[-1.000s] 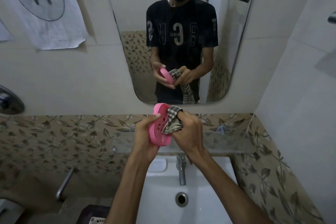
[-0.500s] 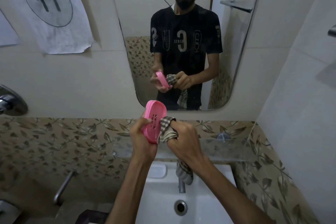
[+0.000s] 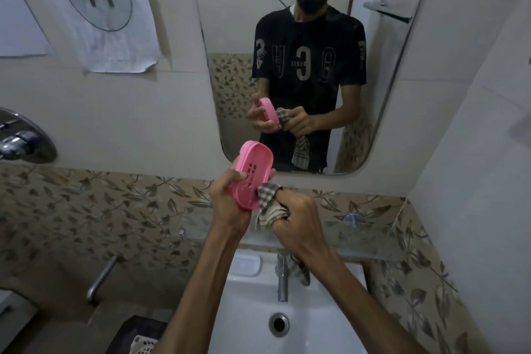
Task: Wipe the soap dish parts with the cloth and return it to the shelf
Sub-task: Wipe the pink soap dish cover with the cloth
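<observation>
My left hand (image 3: 228, 201) grips a pink oval soap dish part (image 3: 253, 174) with drain slots, tilted upright with its hollow side facing me. My right hand (image 3: 296, 215) holds a checked cloth (image 3: 268, 204) bunched round its fingers, and the cloth's tip presses on the dish's lower right edge. A loose end of the cloth hangs below my right wrist near the tap. Both hands are above a glass shelf (image 3: 365, 241) fixed to the wall over the basin.
A white basin (image 3: 253, 307) with a chrome tap (image 3: 283, 279) lies below. The mirror (image 3: 301, 66) ahead reflects me. A paper sheet marked 11 (image 3: 97, 6) hangs at the upper left, a chrome fitting (image 3: 20, 138) on the left wall, and the side wall is close on the right.
The cloth has slid from the dish's upper middle down to its lower right edge. The dish has tilted so more of its slotted face shows. Both hands sit lower against the wall.
</observation>
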Demonstrator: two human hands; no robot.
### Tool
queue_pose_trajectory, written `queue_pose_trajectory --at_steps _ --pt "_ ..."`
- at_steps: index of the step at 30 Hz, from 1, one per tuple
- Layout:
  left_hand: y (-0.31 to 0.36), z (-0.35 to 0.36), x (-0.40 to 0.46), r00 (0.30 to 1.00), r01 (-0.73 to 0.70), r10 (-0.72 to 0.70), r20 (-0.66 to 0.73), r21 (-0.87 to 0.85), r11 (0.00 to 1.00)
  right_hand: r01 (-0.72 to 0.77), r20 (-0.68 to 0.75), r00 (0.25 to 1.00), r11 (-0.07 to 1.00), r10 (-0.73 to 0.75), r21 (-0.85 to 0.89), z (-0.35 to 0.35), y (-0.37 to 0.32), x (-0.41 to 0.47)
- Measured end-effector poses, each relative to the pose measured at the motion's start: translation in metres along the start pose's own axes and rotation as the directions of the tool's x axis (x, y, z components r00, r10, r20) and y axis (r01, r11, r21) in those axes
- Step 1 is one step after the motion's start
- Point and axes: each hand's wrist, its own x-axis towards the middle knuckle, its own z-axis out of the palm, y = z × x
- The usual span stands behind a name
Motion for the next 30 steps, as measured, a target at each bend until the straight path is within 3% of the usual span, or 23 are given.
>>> queue_pose_trajectory --at_steps 5,8,11,15,19,23,26,30 --pt "0.005 0.004 -0.004 0.999 -0.005 0.006 0.036 -0.042 0.999 -0.010 -0.077 0.997 0.998 0.014 0.056 -0.003 0.000 0.001" --pt "0.006 0.003 -0.005 0.999 -0.016 0.019 0.028 -0.081 0.997 0.075 -0.022 0.997 0.997 -0.075 0.008 -0.003 -0.009 -0.005" --pt "0.004 0.002 -0.008 1.000 -0.006 0.008 0.029 -0.094 0.996 0.010 -0.088 0.996 0.999 -0.014 -0.040 -0.009 -0.006 0.007" --pt "0.006 -0.002 -0.011 1.000 -0.015 0.016 0.010 -0.139 0.990 0.090 0.043 0.995 0.996 -0.088 -0.028 -0.002 -0.016 -0.006" --pt "0.006 0.000 -0.011 0.999 -0.047 0.047 -0.001 -0.129 0.991 -0.012 -0.047 0.999 0.999 0.010 -0.030 -0.001 -0.010 0.003" --pt "0.012 0.000 -0.008 0.999 -0.014 0.006 -0.046 -0.177 0.984 0.057 0.063 0.996 0.998 -0.056 -0.012 0.010 -0.023 -0.006" --pt "0.017 -0.001 -0.007 1.000 -0.001 -0.003 -0.016 -0.210 0.978 -0.025 -0.033 0.999 0.999 0.024 -0.043 0.006 -0.014 0.014" --pt "0.026 -0.010 -0.003 0.996 0.041 -0.059 -0.065 -0.249 0.967 0.124 0.080 0.989 0.992 -0.122 -0.020 0.018 -0.033 0.006"
